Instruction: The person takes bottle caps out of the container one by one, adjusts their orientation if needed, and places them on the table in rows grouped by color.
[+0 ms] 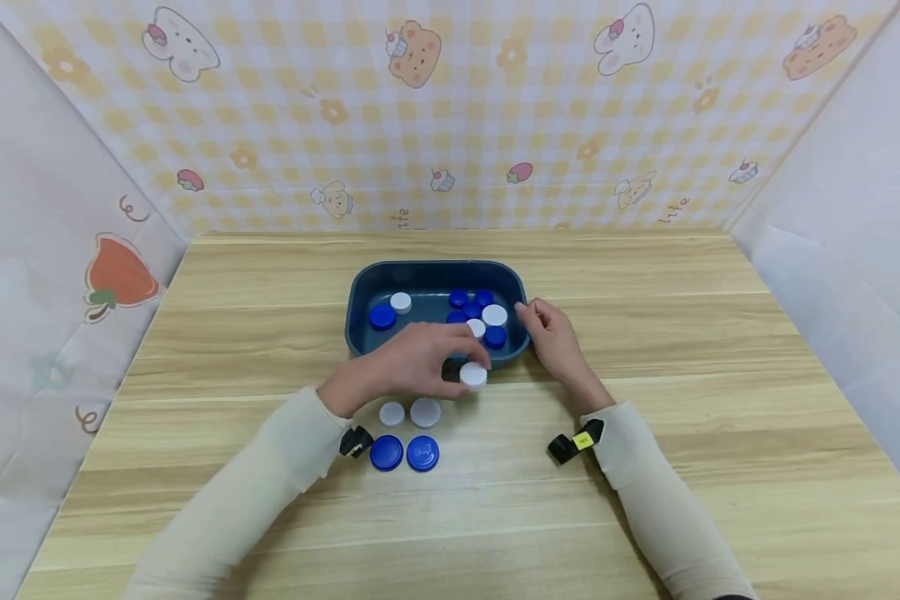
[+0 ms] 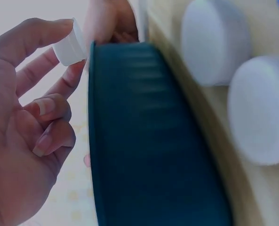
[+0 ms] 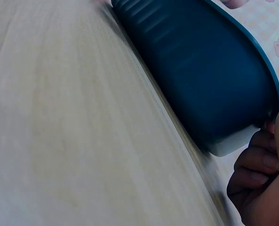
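A dark blue tray sits mid-table and holds several blue caps and white caps. My left hand pinches a white cap just in front of the tray's near rim. The left wrist view shows that white cap between the fingertips, beside the tray wall. My right hand grips the tray's right rim. In the right wrist view its curled fingers lie at the tray's corner.
Two white caps and two blue caps lie in a small square on the wooden table near my left wrist. Patterned walls close in the back and both sides.
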### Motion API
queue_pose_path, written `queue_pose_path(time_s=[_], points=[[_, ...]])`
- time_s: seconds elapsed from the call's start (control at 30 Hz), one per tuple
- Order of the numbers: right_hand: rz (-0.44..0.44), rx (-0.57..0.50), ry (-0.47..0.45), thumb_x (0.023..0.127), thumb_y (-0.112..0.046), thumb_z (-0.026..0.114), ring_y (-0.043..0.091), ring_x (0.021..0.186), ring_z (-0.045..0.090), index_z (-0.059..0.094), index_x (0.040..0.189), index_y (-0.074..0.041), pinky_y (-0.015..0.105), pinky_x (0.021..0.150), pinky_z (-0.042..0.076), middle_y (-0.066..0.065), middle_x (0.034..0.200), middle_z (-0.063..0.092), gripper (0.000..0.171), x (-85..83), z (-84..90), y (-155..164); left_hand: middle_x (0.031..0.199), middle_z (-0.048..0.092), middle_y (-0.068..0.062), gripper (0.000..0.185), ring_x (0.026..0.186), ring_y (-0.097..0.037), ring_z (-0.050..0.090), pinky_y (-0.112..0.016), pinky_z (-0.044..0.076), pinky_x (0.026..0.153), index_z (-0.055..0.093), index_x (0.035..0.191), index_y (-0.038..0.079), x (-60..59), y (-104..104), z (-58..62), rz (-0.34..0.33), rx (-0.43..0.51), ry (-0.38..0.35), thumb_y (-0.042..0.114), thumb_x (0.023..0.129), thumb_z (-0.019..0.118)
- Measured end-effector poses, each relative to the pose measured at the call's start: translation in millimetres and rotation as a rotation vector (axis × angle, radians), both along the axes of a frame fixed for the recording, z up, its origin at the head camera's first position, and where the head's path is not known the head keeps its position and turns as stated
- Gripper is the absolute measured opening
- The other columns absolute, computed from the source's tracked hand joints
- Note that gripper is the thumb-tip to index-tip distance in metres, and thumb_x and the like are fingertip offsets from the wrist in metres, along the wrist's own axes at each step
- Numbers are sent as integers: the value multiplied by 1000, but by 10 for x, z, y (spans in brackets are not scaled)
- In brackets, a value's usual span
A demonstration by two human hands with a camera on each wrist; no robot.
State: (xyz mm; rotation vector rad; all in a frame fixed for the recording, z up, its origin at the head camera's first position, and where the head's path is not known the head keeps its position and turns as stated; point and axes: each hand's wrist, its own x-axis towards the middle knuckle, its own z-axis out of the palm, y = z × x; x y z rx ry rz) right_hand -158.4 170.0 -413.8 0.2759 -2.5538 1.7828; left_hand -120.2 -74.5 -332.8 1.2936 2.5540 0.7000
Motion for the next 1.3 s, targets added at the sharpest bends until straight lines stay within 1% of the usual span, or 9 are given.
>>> queue_pose_path(time_s=[0.13, 0.27, 0.37, 0.5, 0.63, 0.8, 1.0, 1.3], points=[[9, -1, -27, 100, -41, 48, 23, 66, 44, 47, 78, -2, 26, 56, 30, 7, 68, 41, 45, 3, 13, 8, 106, 57, 6, 31, 86, -18, 59, -30, 46, 74, 68, 111, 22, 88, 10, -57, -30, -19, 36, 28, 82, 76], [24, -13, -53, 101, -33, 48, 23, 66, 44, 48, 78, 1, 26, 55, 30, 6, 68, 41, 41, 15, 69, 5, 108, 57, 5, 32, 77, -14, 55, -27, 45, 69, 67, 112, 22, 194, 17, -86, -55, -33, 88, 29, 82, 75], [26, -9, -47, 102, -27, 48, 21, 64, 43, 48, 77, 0, 26, 55, 30, 5, 67, 40, 37, 77, 201, -33, 107, 57, 4, 31, 71, -12, 52, -26, 43, 65, 66, 112, 22, 265, 15, -108, -75, -54, 132, 31, 83, 74], [19, 10, -32, 102, -22, 47, 18, 63, 42, 46, 76, 1, 26, 55, 30, 3, 66, 39, 34, 163, 358, -88, 106, 58, 3, 30, 69, -12, 52, -24, 43, 61, 66, 111, 21, 322, 3, -154, -79, -88, 163, 30, 84, 73], [21, 15, -25, 102, -20, 46, 19, 64, 42, 46, 76, 2, 26, 56, 29, 4, 66, 39, 35, 177, 387, -100, 105, 59, 0, 29, 70, -13, 54, -24, 43, 59, 67, 111, 20, 354, -7, -208, -66, -128, 187, 29, 84, 73], [19, 19, -25, 102, -22, 47, 19, 64, 42, 46, 74, -2, 25, 56, 29, 4, 66, 39, 34, 175, 377, -98, 104, 59, -1, 27, 71, -13, 56, -24, 45, 59, 67, 110, 20, 378, -9, -276, -41, -172, 202, 25, 83, 72], [24, 20, -20, 102, -22, 47, 19, 63, 41, 45, 73, -3, 25, 56, 29, 4, 66, 39, 34, 174, 368, -92, 103, 60, -1, 26, 70, -13, 57, -23, 45, 59, 68, 108, 19, 381, -17, -353, -23, -177, 204, 22, 83, 72], [15, 19, -28, 102, -22, 47, 20, 63, 41, 46, 74, -3, 25, 55, 29, 4, 66, 38, 34, 177, 367, -93, 102, 60, -1, 25, 72, -14, 58, -24, 45, 60, 68, 108, 19, 377, -21, -389, -12, -173, 200, 21, 84, 72]])
